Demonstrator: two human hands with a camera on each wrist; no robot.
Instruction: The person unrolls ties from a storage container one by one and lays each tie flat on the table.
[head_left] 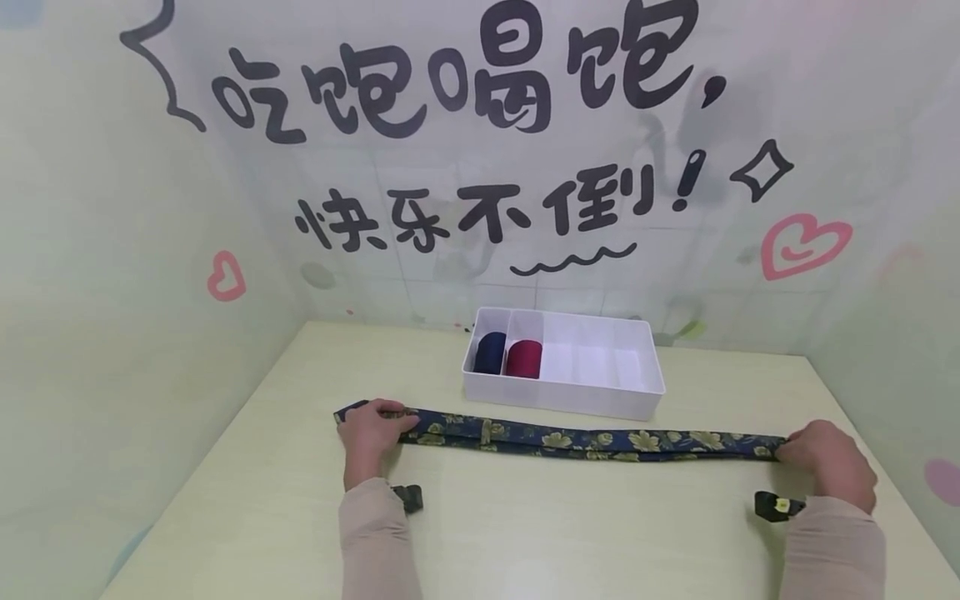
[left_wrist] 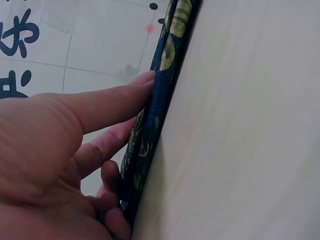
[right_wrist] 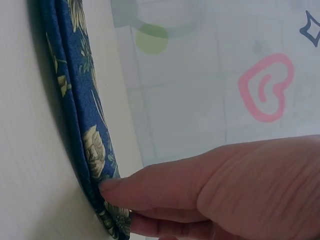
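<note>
A dark blue necktie (head_left: 555, 439) with yellowish flowers is stretched sideways across the table, folded so that its layers lie together. At its left end my left hand (head_left: 372, 435) holds it; the left wrist view has the thumb (left_wrist: 122, 100) against one edge of the tie (left_wrist: 162, 82) and curled fingers at the other. My right hand (head_left: 831, 465) pinches the right end, which the fingers partly hide. In the right wrist view the thumb (right_wrist: 145, 187) presses on the flowered cloth of the tie (right_wrist: 85, 100).
Behind the tie stands a white divided box (head_left: 562, 394). Its two left compartments hold a navy roll (head_left: 491, 353) and a dark red roll (head_left: 524, 359). Printed sheeting (head_left: 465, 283) with black lettering encloses the pale wooden table (head_left: 570, 533) at the back and sides.
</note>
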